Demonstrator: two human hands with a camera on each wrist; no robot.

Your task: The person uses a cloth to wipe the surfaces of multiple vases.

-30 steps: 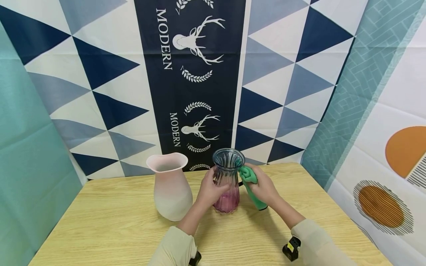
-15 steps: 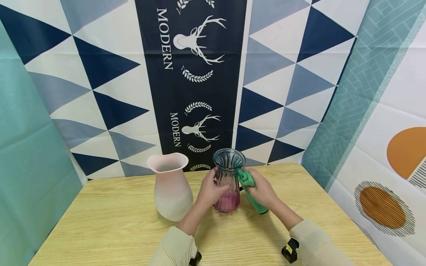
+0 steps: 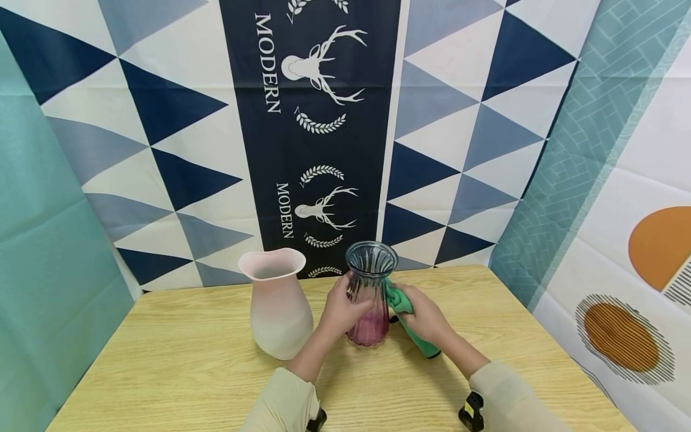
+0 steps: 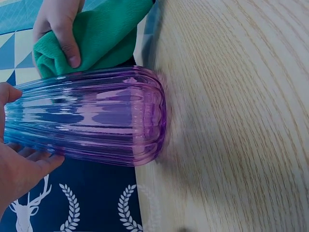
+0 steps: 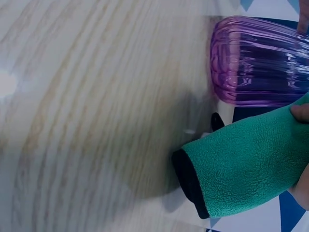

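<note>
A ribbed glass vase [image 3: 369, 321], blue at the flared rim and pink-purple at the base, stands upright on the table. My left hand [image 3: 340, 307] grips it round its middle, thumb on the near side. On the vase's right, my right hand [image 3: 426, 312] holds a bunched green cloth [image 3: 402, 302] against its side. The cloth's dark-edged end hangs down toward the table. In the left wrist view, the purple base [image 4: 145, 116] rests on the wood, and the cloth [image 4: 108, 34] lies along the glass. The right wrist view has the cloth [image 5: 251, 159] beside the vase [image 5: 260, 63].
A tall white-and-pink vase [image 3: 281, 318] with a wavy rim stands to the left of the glass one. Patterned cloth [image 3: 318, 138] hangs behind the wooden table [image 3: 189, 360], with more hangings at both sides.
My right hand has slid the green cloth a little down the right side of the glass vase. The left hand and both vases have stayed in place.
</note>
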